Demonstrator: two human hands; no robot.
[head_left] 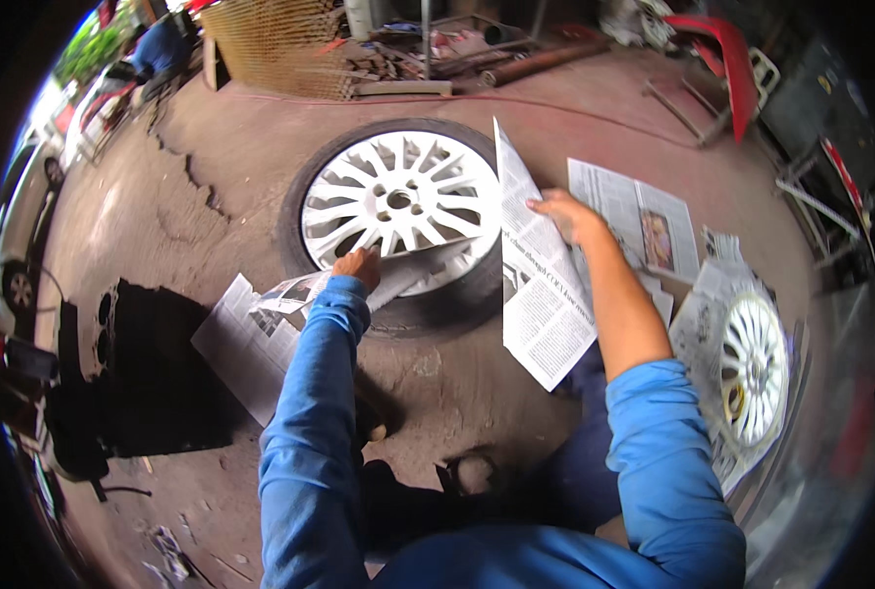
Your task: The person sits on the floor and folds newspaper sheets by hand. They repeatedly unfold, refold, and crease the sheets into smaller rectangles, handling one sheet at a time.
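A white multi-spoke wheel (399, 200) lies flat on the floor in front of me, inside a black tyre (437, 316). Over its near edge, my left hand (359, 267) is closed on a strip of newspaper (423, 263) that reaches across the spokes. Beside the tyre's right side, my right hand (567, 216) pinches a large folded newspaper sheet (547, 319), which hangs upright and partly covers the tyre's edge. Another newspaper piece (246, 344) shows left of my left forearm; whether it joins the strip I cannot tell.
More newspaper (634, 211) lies beyond my right hand. A second white wheel (752, 368) rests on newspaper at the right. A black panel (163, 383) sits at left. Far off are a red body part (722, 74), metal pipes (546, 62), a car (23, 216) and a person (158, 49).
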